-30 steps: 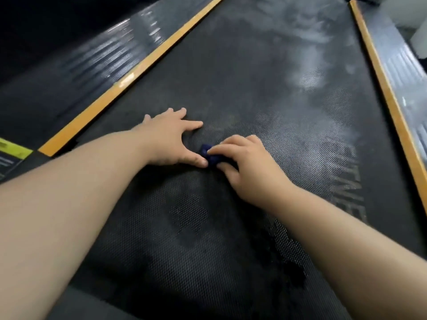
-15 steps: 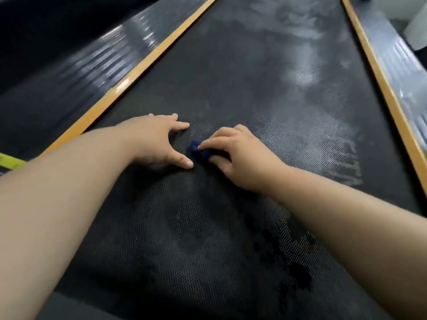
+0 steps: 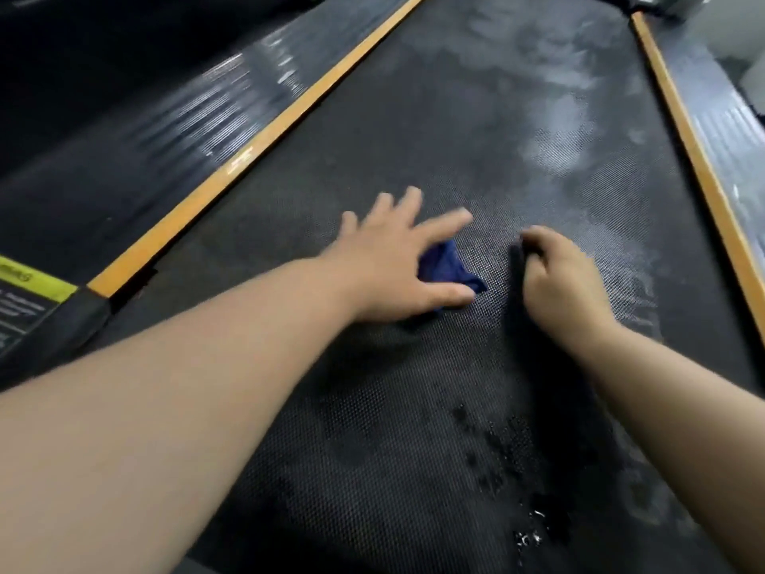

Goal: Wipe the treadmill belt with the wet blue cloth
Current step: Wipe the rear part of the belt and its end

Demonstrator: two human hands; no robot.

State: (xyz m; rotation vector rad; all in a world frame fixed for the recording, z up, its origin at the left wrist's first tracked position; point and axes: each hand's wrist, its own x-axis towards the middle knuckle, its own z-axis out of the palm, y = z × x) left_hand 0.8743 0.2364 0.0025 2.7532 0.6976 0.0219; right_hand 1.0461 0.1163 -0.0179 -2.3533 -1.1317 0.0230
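Note:
A small, crumpled blue cloth [image 3: 449,269] lies on the black textured treadmill belt [image 3: 414,138]. My left hand [image 3: 397,258] lies over the cloth with fingers spread and straight, the thumb beside it. My right hand [image 3: 559,275] rests on the belt a short way to the cloth's right, fingers curled under, apart from the cloth. I cannot see anything inside its curled fingers. Pale streaks mark the far part of the belt, and dark wet spots sit near me.
Orange strips [image 3: 256,159] run along both sides of the belt, with ribbed grey side rails [image 3: 178,118] beyond them. A yellow-green label [image 3: 29,279] sits at the near left corner. Water droplets [image 3: 530,536] glisten on the belt near my right forearm.
My right hand has let go of the cloth and shifted right. My left hand has moved over the cloth with its fingers spread, and the cloth has partly unfolded.

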